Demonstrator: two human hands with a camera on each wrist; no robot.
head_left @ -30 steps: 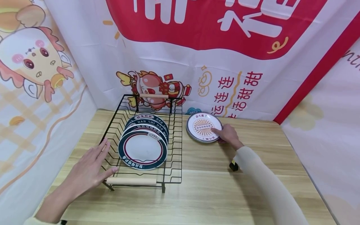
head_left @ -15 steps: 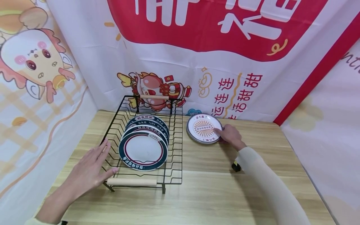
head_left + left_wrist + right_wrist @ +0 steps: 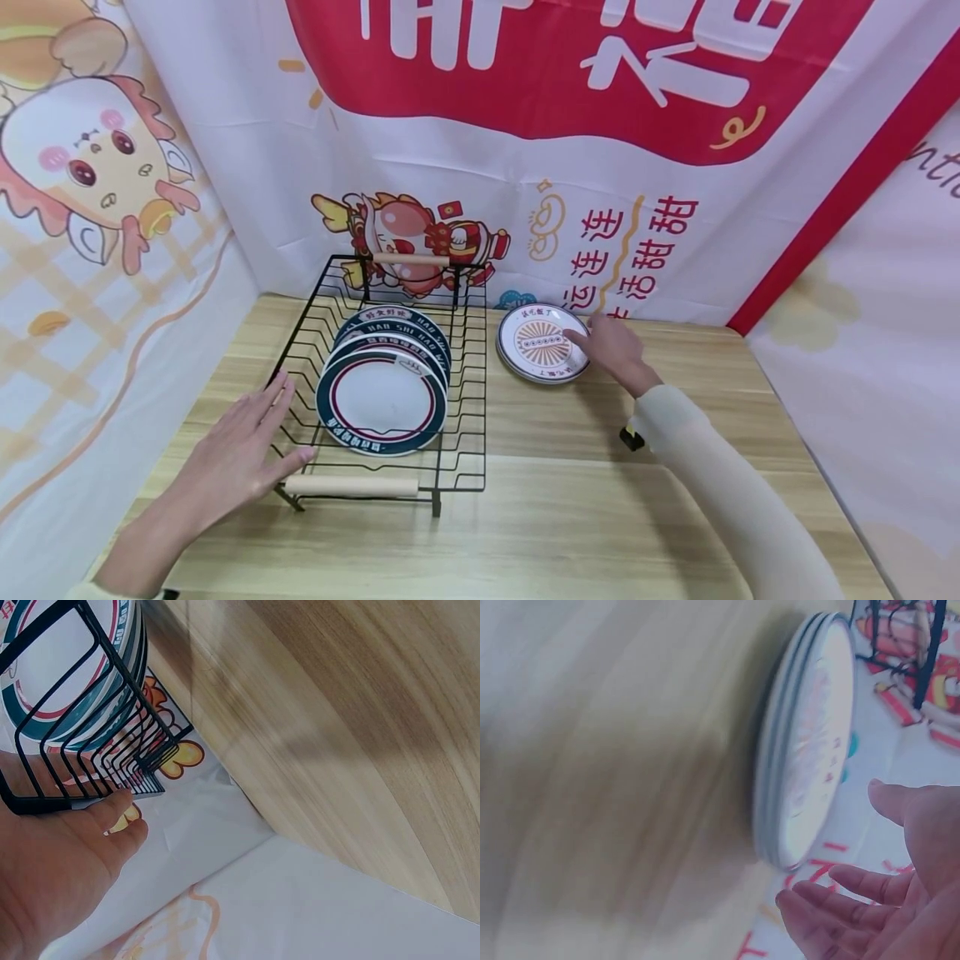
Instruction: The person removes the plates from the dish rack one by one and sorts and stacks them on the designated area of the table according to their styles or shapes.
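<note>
A black wire dish rack (image 3: 351, 486) with pale wooden handles stands left of centre in the head view. Several plates with dark teal rims (image 3: 381, 402) stand tilted in its slots. My left hand (image 3: 228, 454) rests with extended fingers on the rack's left side, touching the wire frame (image 3: 45, 804) in the left wrist view. To the right of the rack lies a stack of small white plates (image 3: 542, 343) with an orange sunburst print. Beside the stack's right edge is my right hand (image 3: 617, 348); the right wrist view shows its loosely bent fingers (image 3: 862, 915) apart from the stacked plates (image 3: 810, 750).
All of this stands on a light wood-grain table (image 3: 555, 517). A printed white and red cloth (image 3: 660, 133) hangs right behind the rack and the stack. Another patterned cloth (image 3: 127, 333) borders the table's left side.
My right hand has lifted slightly up and away from the rim of the small plates, where its fingers lay before. My left hand and the rack keep their places.
</note>
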